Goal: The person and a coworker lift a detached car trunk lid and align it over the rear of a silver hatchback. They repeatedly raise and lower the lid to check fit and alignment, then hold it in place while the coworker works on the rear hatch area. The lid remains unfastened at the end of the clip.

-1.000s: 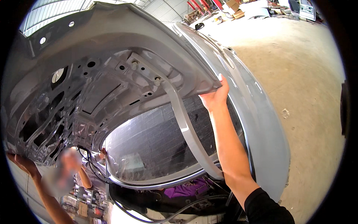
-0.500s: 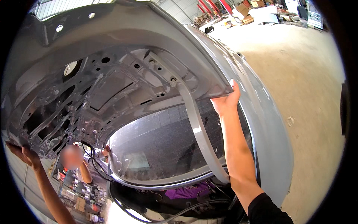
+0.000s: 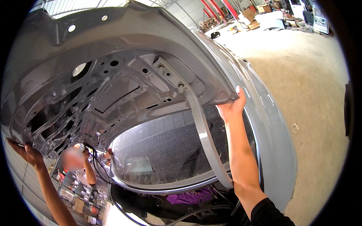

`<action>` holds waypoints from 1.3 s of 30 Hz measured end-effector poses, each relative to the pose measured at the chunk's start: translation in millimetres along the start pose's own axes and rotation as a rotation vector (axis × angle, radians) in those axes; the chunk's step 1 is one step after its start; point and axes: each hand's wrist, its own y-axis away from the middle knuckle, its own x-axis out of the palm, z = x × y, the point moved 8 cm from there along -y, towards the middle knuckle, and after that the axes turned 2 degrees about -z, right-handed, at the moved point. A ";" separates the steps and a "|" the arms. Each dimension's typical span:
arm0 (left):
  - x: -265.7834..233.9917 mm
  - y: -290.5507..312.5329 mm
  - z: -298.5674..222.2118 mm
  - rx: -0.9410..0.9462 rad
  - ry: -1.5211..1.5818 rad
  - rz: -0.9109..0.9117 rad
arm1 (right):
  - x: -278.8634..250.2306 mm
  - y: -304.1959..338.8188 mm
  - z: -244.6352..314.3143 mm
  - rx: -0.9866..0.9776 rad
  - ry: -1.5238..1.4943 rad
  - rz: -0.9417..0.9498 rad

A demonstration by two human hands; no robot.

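Observation:
A grey car trunk lid is raised over me, its inner side of ribs, holes and cut-outs facing me. My left hand holds the lid's left edge, palm up, some fingers hidden against the panel. My right hand grips the lid's lower right corner, with the thumb along the edge and the other fingers mostly out of sight behind the panel. A curved grey hinge arm is bolted to the lid and runs down past my right forearm to the car body.
A co-worker stands beyond the lid's far side, one hand raised near black cables. Below are the rear window, purple cloth in the trunk and a blue-grey car side. Shelves stand left; boxes lie far off.
The lid and my right hand sit slightly lower and farther right in the picture. The co-worker's raised hand has come into sight by the cables. Both my hands keep their hold.

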 end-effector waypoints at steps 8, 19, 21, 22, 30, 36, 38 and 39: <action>0.8 -1.2 -10.5 0.074 -0.003 0.035 | 1.7 1.0 -0.2 0.002 -0.024 0.017; 1.7 0.2 -12.8 0.065 -0.016 0.061 | 0.9 1.0 0.4 -0.006 0.003 0.013; 0.7 -1.1 -14.9 0.069 -0.070 0.064 | 2.5 3.1 0.4 -0.015 0.000 -0.022; -0.5 -0.4 -12.0 0.066 -0.070 0.068 | 2.2 3.8 0.9 -0.020 -0.002 -0.040; 4.0 3.1 -13.0 -0.009 -0.003 0.088 | 3.0 3.1 -0.3 -0.011 -0.017 -0.001; 0.7 2.5 -8.8 0.008 -0.090 0.086 | -2.7 -1.2 -0.7 0.019 -0.049 -0.019; 1.4 4.1 -9.0 -0.011 -0.088 0.084 | -2.3 -0.7 -1.0 0.019 -0.047 -0.022; 1.9 5.8 -9.0 -0.023 -0.087 0.084 | -2.0 -0.8 -0.5 0.017 -0.041 -0.016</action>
